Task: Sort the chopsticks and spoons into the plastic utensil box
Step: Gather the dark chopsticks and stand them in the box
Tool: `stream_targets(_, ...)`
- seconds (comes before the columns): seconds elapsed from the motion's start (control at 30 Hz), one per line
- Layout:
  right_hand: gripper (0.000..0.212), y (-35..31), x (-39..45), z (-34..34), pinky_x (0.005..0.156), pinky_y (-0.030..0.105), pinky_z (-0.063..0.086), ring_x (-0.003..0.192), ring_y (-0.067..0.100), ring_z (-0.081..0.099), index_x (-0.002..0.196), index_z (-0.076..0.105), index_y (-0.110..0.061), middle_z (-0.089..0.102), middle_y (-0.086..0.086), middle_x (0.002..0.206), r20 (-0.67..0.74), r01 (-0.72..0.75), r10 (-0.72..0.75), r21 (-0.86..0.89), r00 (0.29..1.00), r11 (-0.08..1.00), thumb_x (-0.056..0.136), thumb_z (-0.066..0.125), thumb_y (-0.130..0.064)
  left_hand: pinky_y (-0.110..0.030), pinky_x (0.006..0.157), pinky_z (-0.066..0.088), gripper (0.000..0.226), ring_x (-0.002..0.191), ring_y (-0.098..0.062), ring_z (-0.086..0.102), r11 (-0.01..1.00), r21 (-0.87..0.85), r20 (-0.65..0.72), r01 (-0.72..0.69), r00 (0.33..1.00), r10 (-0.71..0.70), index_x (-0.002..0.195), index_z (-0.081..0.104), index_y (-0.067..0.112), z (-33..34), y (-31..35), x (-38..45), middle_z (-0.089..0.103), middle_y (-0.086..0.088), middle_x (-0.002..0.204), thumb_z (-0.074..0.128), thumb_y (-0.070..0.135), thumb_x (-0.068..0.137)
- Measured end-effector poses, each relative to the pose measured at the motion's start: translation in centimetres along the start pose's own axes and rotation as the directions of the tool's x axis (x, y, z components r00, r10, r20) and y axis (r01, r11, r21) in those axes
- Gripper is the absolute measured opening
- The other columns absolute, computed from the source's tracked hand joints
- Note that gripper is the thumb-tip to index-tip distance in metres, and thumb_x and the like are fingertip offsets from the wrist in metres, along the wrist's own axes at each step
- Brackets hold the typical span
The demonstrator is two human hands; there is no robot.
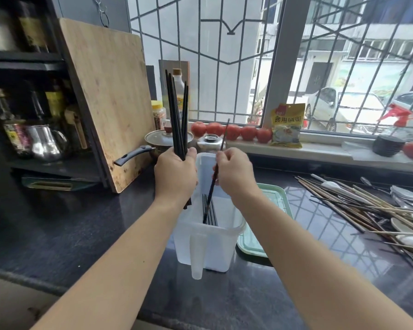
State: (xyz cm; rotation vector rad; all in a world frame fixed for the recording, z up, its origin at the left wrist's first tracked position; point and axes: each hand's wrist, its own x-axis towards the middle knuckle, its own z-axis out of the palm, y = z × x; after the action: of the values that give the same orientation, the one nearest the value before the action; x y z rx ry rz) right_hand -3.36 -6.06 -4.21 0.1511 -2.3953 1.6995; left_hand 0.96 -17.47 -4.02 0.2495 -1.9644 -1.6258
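Observation:
A translucent plastic utensil box (224,244) stands on the dark counter in the middle, with several black chopsticks upright inside it. My left hand (175,177) grips a bundle of black chopsticks (178,115) that point straight up, just left of the box. My right hand (234,173) pinches a single black chopstick (210,196) whose lower tip reaches down into the box. A loose pile of wooden and black chopsticks (358,206) mixed with metal and white spoons (405,194) lies on the counter at the right.
A pale green tray (281,201) lies behind and right of the box. A wooden cutting board (107,103) leans on a dark shelf of bottles at left. A lidded pot (157,139), a kettle, tomatoes (231,132) and a yellow packet (287,126) line the windowsill.

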Motion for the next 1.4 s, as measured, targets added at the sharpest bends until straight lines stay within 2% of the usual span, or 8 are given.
stream_targets(0.13, 0.026, 0.2, -0.7, 1.7, 0.066, 0.033, 0.043, 0.086, 0.035, 0.062, 0.077, 0.052, -0.010, 0.060, 0.011, 0.081, 0.260, 0.115, 0.077, -0.649, 0.963, 0.752, 0.100, 0.052, -0.022, -0.063, 0.069, 0.058, 0.031, 0.061, -0.036, 0.061, 1.000, 0.009, 0.004, -0.028, 1.000, 0.028, 0.074, 0.061, 0.021, 0.1, -0.5, 0.3, 0.060, 0.001, 0.058, 0.059, 0.050, 0.085)
stream_targets(0.33, 0.017, -0.3, -1.4, 1.5, 0.067, 0.034, 0.044, 0.083, 0.031, 0.054, 0.079, 0.045, -0.010, 0.055, 0.009, 0.089, 0.290, 0.170, 0.133, -0.812, 0.948, 0.558, 0.092, 0.054, -0.005, -0.063, 0.074, 0.059, 0.037, 0.067, -0.038, 0.065, 0.999, 0.021, 0.012, -0.026, 1.000, 0.026, 0.077, 0.064, 0.018, 0.0, -0.3, 0.3, 0.061, 0.000, 0.061, 0.055, 0.054, 0.083)
stream_targets(0.5, 0.030, -0.2, -0.8, 0.9, 0.085, 0.036, 0.046, 0.114, 0.032, 0.056, 0.122, 0.058, -0.006, 0.055, 0.013, 0.128, 0.184, 0.126, -0.019, -0.588, 0.983, 0.799, 0.094, 0.048, -0.006, -0.061, 0.073, 0.060, 0.021, 0.069, -0.039, 0.066, 0.997, 0.071, 0.039, 0.005, 0.999, -0.008, 0.079, 0.063, 0.017, 0.1, 0.2, 0.0, 0.062, -0.002, 0.063, 0.058, 0.035, 0.088)
stream_targets(0.67, 0.026, -0.3, -0.2, 0.4, 0.091, 0.046, 0.054, 0.098, 0.024, 0.065, 0.104, 0.069, -0.013, 0.070, 0.006, 0.100, -0.002, -0.009, 0.009, -0.035, 1.000, 0.999, 0.102, 0.044, -0.021, -0.031, 0.054, 0.049, 0.019, 0.055, -0.021, 0.065, 0.991, 0.126, 0.151, -0.046, 0.988, 0.026, 0.090, 0.066, 0.018, 0.3, 0.3, -0.2, 0.068, -0.002, 0.074, 0.055, 0.021, 0.106)
stream_targets(0.83, 0.034, -0.6, -0.7, -0.3, 0.078, 0.037, 0.057, 0.085, 0.015, 0.068, 0.100, 0.074, -0.018, 0.072, -0.002, 0.089, 0.155, -0.031, -0.014, 0.288, 0.988, 0.957, 0.106, 0.046, -0.036, -0.019, 0.048, 0.048, 0.012, 0.060, -0.016, 0.074, 0.988, 0.107, 0.289, -0.114, 0.954, 0.079, 0.104, 0.069, 0.023, 0.2, 0.4, -0.6, 0.076, 0.002, 0.083, 0.058, 0.024, 0.107)
stream_targets(1.03, 0.026, -0.6, -0.8, -0.8, 0.065, 0.028, 0.051, 0.075, 0.010, 0.068, 0.101, 0.075, -0.015, 0.076, 0.003, 0.092, 0.147, 0.007, -0.056, 0.314, 0.988, 0.949, 0.105, 0.054, -0.029, -0.031, 0.053, 0.054, 0.018, 0.062, -0.023, 0.076, 0.994, 0.091, 0.330, -0.060, 0.944, 0.027, 0.101, 0.071, 0.026, 0.3, 0.8, -0.8, 0.078, 0.000, 0.084, 0.056, 0.033, 0.107)
stream_targets(1.23, 0.033, 0.3, 0.3, -0.7, 0.066, 0.043, 0.046, 0.069, 0.021, 0.052, 0.083, 0.060, -0.014, 0.057, 0.001, 0.072, -0.212, 0.019, 0.041, 0.277, 0.977, 0.961, 0.105, 0.044, -0.033, -0.036, 0.055, 0.062, 0.016, 0.073, -0.022, 0.076, 0.998, -0.014, 0.150, 0.057, 0.987, -0.055, 0.107, 0.064, 0.017, 0.4, 0.7, -0.5, 0.076, -0.003, 0.091, 0.051, 0.025, 0.109)
stream_targets(1.4, 0.026, -0.1, -0.1, -0.1, 0.065, 0.033, 0.039, 0.081, 0.026, 0.054, 0.087, 0.054, -0.010, 0.060, 0.008, 0.087, -0.111, 0.043, -0.065, -0.183, 0.992, 0.982, 0.106, 0.042, -0.024, -0.041, 0.062, 0.062, 0.021, 0.061, -0.018, 0.067, 1.000, -0.005, 0.045, 0.012, 0.999, -0.011, 0.094, 0.063, 0.015, 0.3, 0.2, -0.2, 0.071, -0.007, 0.080, 0.051, 0.024, 0.108)
